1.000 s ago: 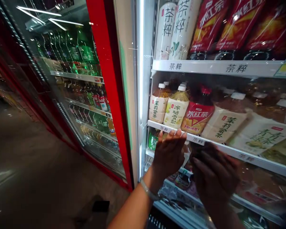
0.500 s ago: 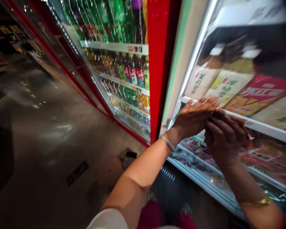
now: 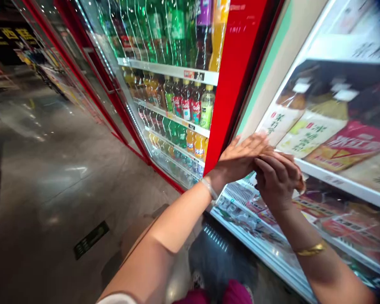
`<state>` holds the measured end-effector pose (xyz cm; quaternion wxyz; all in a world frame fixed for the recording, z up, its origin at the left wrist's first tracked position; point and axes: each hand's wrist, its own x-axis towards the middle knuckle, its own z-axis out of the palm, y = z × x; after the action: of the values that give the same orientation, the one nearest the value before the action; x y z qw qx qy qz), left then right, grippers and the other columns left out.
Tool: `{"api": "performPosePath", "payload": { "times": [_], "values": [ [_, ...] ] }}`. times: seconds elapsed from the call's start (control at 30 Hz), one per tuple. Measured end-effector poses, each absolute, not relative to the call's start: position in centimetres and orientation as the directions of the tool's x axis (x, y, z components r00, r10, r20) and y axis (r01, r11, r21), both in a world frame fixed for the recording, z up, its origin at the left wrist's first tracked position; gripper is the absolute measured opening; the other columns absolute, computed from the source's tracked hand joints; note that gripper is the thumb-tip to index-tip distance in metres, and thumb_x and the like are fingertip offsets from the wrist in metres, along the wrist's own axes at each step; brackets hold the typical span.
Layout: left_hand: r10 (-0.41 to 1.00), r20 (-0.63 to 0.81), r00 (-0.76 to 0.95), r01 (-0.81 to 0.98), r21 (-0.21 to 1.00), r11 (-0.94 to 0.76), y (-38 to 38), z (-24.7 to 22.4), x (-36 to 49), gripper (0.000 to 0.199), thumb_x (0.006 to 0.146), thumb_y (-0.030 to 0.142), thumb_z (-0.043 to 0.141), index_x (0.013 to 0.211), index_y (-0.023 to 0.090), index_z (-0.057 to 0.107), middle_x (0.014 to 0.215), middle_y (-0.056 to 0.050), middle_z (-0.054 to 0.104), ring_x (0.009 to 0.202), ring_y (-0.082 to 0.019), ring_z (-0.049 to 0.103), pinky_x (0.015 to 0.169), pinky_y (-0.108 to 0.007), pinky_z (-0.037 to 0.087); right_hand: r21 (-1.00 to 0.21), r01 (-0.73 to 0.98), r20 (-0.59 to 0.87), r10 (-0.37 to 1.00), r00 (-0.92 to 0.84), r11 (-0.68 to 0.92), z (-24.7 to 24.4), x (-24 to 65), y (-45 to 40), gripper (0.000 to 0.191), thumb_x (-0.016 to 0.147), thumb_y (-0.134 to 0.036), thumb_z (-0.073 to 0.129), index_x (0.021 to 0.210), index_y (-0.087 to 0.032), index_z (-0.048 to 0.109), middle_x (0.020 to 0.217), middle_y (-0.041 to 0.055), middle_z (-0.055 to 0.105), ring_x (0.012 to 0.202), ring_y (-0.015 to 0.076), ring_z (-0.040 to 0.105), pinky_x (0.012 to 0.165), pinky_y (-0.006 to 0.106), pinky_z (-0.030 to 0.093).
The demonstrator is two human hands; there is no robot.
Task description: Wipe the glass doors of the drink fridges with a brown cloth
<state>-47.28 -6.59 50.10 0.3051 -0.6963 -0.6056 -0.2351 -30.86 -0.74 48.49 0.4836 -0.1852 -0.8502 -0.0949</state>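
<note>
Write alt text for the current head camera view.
A person's left hand, flat with a pale bangle on the wrist, and curled right hand, with a gold bracelet, overlap before lit shelves of drink bottles. At left, a red-framed cooler holds rows of soft drinks.

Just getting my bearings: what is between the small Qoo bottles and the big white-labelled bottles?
The head view shows a red upright frame, then a pale panel with a green strip.

a jasmine tea bottle (image 3: pixel 280 122), amber inside with a pale label, stands beside a yellowish rock-sugar pear drink bottle (image 3: pixel 318 126), both white-capped. next to that, an iced red tea bottle (image 3: pixel 353 143) wears a red label with white characters. all three stand in a row on a white-edged shelf (image 3: pixel 335 180).
</note>
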Motion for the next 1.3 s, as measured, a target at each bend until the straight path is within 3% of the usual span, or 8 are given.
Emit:
{"api": "performPosePath", "payload": {
  "times": [0.13,0.23,0.43,0.63,0.87,1.0,1.13,1.3],
  "values": [
    [0.645,0.753,0.132,0.991,-0.098,-0.088,-5.9,51.0,-50.0,0.061,0.103,0.027,0.034,0.163,0.015,0.024,0.167,-0.009,0.034,0.159,-0.022,0.022,0.133,-0.053,0.011,0.17,0.49,0.938,0.012,-0.347,0.855,53.0,-31.7,0.6,0.022,0.091,-0.026,0.069,0.112,-0.026,0.069,0.119,0.0052,0.073,0.127,0.0249,0.061,0.108,0.042,0.048],
    [0.635,0.758,0.148,0.989,-0.098,-0.114,-5.5,51.9,-51.3,0.065,0.102,0.024,0.038,0.164,0.017,0.019,0.168,-0.008,0.031,0.16,-0.021,0.017,0.133,-0.052,0.011,0.164,0.541,0.969,-0.032,-0.245,0.825,53.6,-31.3,0.4,0.026,0.089,-0.027,0.07,0.114,-0.024,0.067,0.12,0.0077,0.073,0.124,0.0279,0.064,0.106,0.045,0.051],
    [0.619,0.774,0.134,0.99,-0.078,-0.116,-5.3,52.2,-53.0,0.064,0.103,0.024,0.035,0.164,0.014,0.017,0.169,-0.009,0.028,0.16,-0.019,0.013,0.133,-0.048,0.016,0.241,0.349,0.899,-0.073,-0.432,0.905,52.6,-35.5,-0.7,0.034,0.088,-0.016,0.072,0.119,-0.028,0.065,0.118,0.0018,0.074,0.123,0.0218,0.065,0.105,0.038,0.053],
    [0.621,0.771,0.14,0.99,-0.106,-0.091,-5.3,53.2,-56.0,0.063,0.099,0.02,0.037,0.161,0.017,0.028,0.168,-0.007,0.032,0.16,-0.019,0.015,0.133,-0.05,0.012,0.181,0.409,0.972,-0.101,-0.211,0.895,59.5,-40.7,0.1,0.035,0.093,-0.02,0.06,0.127,-0.021,0.064,0.129,0.01,0.069,0.129,0.0303,0.059,0.107,0.049,0.049],
    [0.661,0.739,0.131,0.99,-0.125,-0.057,-7.4,52.7,-57.8,0.063,0.101,0.022,0.037,0.16,0.008,0.025,0.167,-0.015,0.033,0.159,-0.021,0.02,0.131,-0.044,0.022,0.298,0.354,0.893,-0.129,-0.431,0.886,53.3,-40.4,-1.6,0.036,0.088,-0.012,0.066,0.12,-0.029,0.069,0.111,0.0013,0.077,0.107,0.0208,0.069,0.097,0.035,0.051],
    [0.661,0.733,0.162,0.986,-0.152,-0.073,-7.6,53.0,-58.8,0.059,0.103,0.027,0.036,0.159,0.012,0.031,0.164,-0.011,0.04,0.158,-0.019,0.023,0.132,-0.043,0.021,0.219,0.362,0.95,-0.113,-0.292,0.906,60.2,-42.7,-0.6,0.038,0.091,-0.017,0.059,0.127,-0.028,0.065,0.125,0.0065,0.07,0.122,0.0273,0.062,0.103,0.045,0.048],
    [0.635,0.772,0.032,0.999,-0.029,-0.016,-7.3,52.9,-59.0,0.062,0.102,0.025,0.033,0.161,0.006,0.024,0.167,-0.016,0.031,0.159,-0.024,0.02,0.13,-0.045,0.027,0.166,0.402,0.978,-0.097,-0.184,0.9,66.1,-45.5,0.6,0.041,0.088,-0.022,0.06,0.129,-0.019,0.065,0.133,0.0112,0.066,0.128,0.031,0.057,0.11,0.05,0.044],
    [0.628,0.778,0.015,0.999,0.009,-0.035,-7.0,50.2,-59.9,0.049,0.1,0.034,0.042,0.144,0.014,0.054,0.157,-0.011,0.051,0.152,-0.025,0.039,0.129,-0.044,0.032,0.331,0.383,0.873,-0.126,-0.47,0.862,57.7,-46.3,-0.7,0.032,0.094,-0.023,0.062,0.125,-0.026,0.068,0.124,0.0019,0.073,0.123,0.0256,0.061,0.103,0.039,0.047]
  ]
}}
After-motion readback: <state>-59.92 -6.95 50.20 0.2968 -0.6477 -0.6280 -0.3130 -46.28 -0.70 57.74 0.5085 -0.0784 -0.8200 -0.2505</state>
